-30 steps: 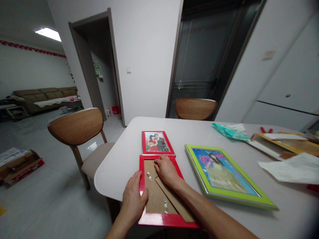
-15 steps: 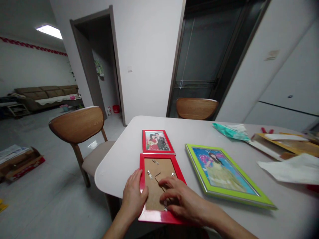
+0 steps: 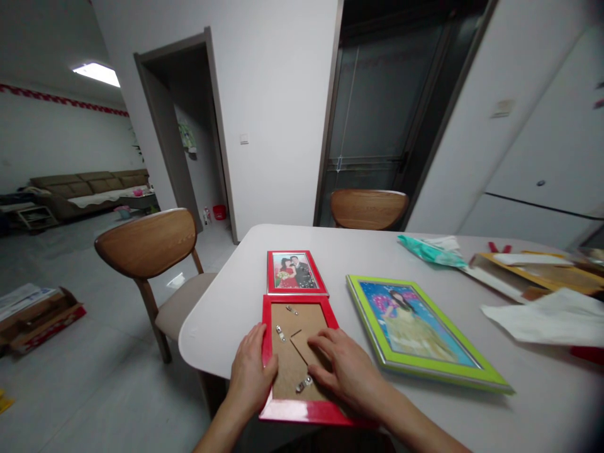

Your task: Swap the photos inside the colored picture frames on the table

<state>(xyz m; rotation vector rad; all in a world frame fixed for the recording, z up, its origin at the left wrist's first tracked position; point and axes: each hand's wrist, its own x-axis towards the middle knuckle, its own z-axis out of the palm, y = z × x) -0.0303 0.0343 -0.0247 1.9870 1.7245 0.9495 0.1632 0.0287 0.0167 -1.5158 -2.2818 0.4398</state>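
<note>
A red picture frame (image 3: 283,410) lies face down at the table's near edge, its brown backing board (image 3: 283,371) showing. Metal turn clips sit around the board: a top clip (image 3: 292,309), a left clip (image 3: 280,333) and a bottom clip (image 3: 304,384). My left hand (image 3: 252,365) grips the frame's left side, thumb on top. My right hand (image 3: 346,371) rests over the right side, fingers bent and apart, the lowest visible digit beside the bottom clip. It covers the right part of the board. A thin bent strip (image 3: 298,348) shows on the board's middle.
A red-framed couple photo (image 3: 296,272) touches the far edge of the frame. On the right lies a green-framed picture (image 3: 419,327). Beyond it are a teal packet (image 3: 431,250), white paper (image 3: 542,318) and yellow packaging (image 3: 538,270). Wooden chairs (image 3: 148,242) stand around the white table (image 3: 212,321).
My right hand has lifted slightly off the bottom clip, which now shows and lies at a slant. The right clip has become hidden by my hand. My left hand keeps its hold.
</note>
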